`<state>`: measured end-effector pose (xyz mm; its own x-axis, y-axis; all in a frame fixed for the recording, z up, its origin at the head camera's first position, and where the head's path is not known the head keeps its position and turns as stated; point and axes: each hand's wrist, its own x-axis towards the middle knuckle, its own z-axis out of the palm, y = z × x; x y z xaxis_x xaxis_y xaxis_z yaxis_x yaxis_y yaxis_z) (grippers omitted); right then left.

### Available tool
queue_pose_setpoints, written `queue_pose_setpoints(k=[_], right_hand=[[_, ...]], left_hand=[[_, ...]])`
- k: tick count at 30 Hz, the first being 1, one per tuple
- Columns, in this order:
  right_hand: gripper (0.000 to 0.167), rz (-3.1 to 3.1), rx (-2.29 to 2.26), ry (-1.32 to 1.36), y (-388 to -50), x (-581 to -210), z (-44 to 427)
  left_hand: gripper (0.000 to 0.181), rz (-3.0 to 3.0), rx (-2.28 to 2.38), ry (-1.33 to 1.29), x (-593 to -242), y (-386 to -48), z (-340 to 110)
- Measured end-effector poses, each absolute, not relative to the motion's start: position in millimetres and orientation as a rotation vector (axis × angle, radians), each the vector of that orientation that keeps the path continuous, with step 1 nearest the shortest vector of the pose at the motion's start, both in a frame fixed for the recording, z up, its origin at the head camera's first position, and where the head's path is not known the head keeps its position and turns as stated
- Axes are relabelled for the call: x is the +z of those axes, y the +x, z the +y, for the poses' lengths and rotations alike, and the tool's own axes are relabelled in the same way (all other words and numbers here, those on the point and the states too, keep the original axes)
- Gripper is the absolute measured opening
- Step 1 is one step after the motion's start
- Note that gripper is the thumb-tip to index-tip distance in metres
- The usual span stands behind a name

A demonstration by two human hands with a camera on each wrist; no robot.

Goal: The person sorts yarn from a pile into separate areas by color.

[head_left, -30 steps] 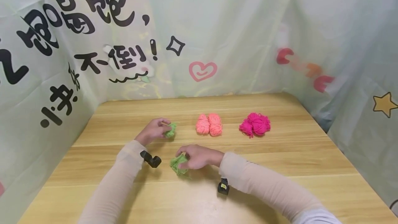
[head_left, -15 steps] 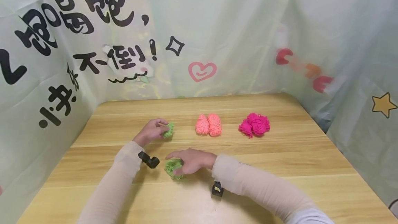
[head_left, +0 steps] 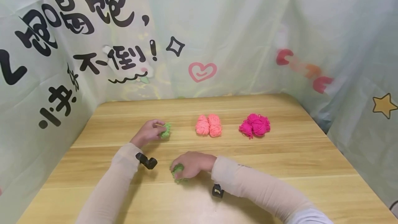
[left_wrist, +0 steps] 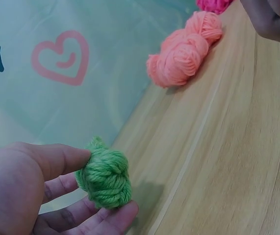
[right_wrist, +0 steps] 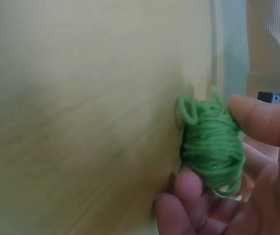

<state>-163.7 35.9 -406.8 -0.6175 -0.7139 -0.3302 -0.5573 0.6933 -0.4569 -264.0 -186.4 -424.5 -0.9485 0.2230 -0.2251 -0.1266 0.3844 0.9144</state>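
Observation:
My left hand (head_left: 150, 132) pinches a small ball of green yarn (left_wrist: 106, 177) between thumb and fingers, at the left of the table. Nearer the front, my right hand (head_left: 193, 164) grips a second green yarn ball (right_wrist: 213, 147), with its thumb on one side and curled fingers on the other. A short loop of yarn sticks out from one end of that ball in the right wrist view. Both green balls are partly hidden by the hands in the head view.
Two coral yarn balls (head_left: 209, 125) lie side by side at the back middle of the wooden table (head_left: 280, 168). A magenta yarn bundle (head_left: 255, 126) lies to their right. A printed cloth (head_left: 242, 37) hangs behind and along the sides.
My left hand has drifted slightly left with its green yarn. The right hand moved left and toward the front, then back right a little, and its fingers closed further round its yarn.

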Motion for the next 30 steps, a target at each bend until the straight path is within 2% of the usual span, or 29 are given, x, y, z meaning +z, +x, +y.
queue_pose_setpoints(k=[10, 16, 30], right_hand=[[0.022, 2.441, -0.610, -0.843, -171, -408, 62], [0.028, 2.431, -0.713, -0.747, -176, -408, 82], [0.048, 2.466, -0.728, -0.736, -186, -406, 113]], left_hand=[[0.043, 2.327, 1.587, 0.088, -424, -263, -194], [0.041, 2.334, 1.594, 0.058, -423, -262, -197], [0.045, 2.341, 1.605, 0.051, -420, -260, -210]])
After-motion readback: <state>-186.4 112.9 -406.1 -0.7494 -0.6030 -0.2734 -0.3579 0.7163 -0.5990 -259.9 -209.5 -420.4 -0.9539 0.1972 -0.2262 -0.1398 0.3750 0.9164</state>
